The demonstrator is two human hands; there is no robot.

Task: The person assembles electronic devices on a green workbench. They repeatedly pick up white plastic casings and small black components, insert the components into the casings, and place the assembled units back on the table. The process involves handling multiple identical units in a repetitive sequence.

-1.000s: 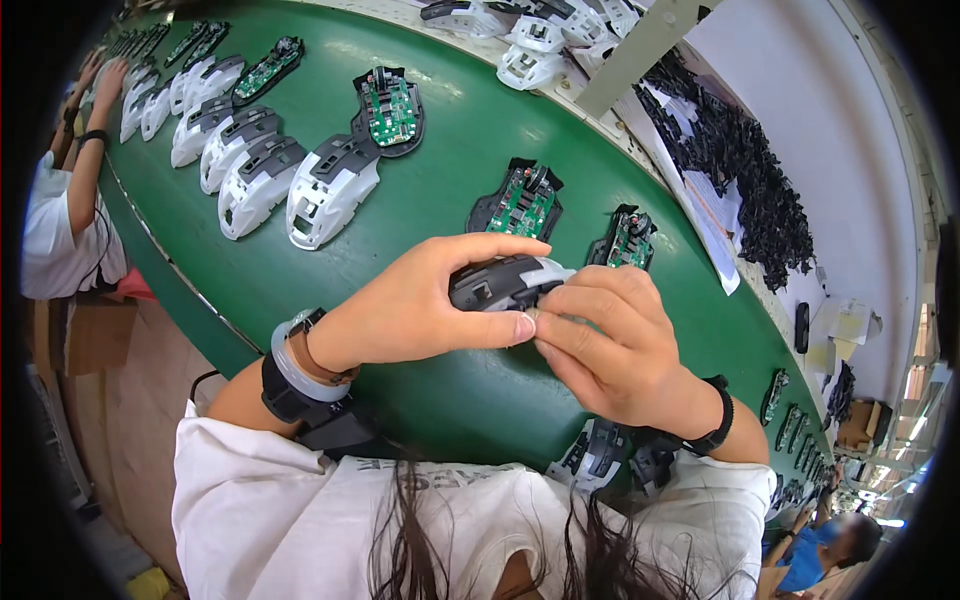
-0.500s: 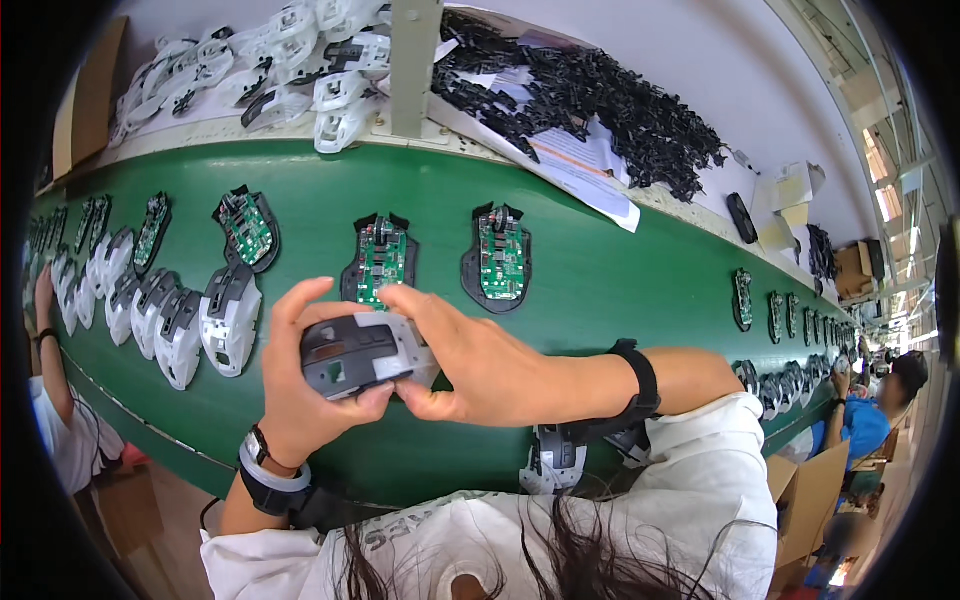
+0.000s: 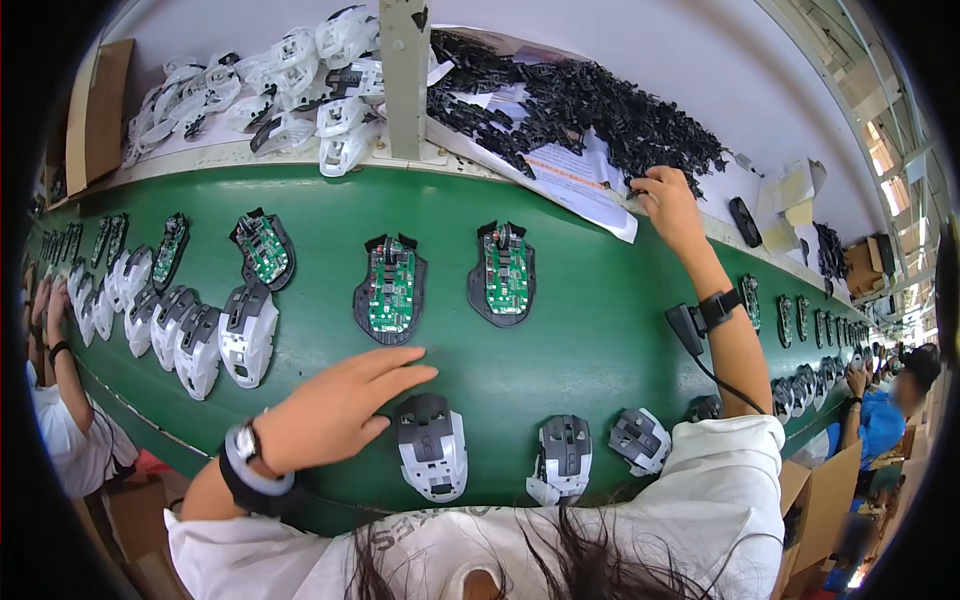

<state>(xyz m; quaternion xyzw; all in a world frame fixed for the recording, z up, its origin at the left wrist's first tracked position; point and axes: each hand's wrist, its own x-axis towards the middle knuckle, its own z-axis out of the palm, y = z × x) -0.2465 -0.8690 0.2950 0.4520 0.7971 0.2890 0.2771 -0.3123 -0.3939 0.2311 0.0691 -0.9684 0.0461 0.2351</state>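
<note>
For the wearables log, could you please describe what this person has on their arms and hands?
Both hands are bare. The left hand has a white wristband beside a black strap. The right hand has a black wrist strap with a small black box and thin black cable. White short sleeves cover both upper arms.

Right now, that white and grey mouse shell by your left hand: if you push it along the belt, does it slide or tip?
The mouse shell probably slides: it lies flat on the smooth green belt. It looks like a hollow, likely light plastic part. Its domed back may rock if your left hand presses one edge.
</note>
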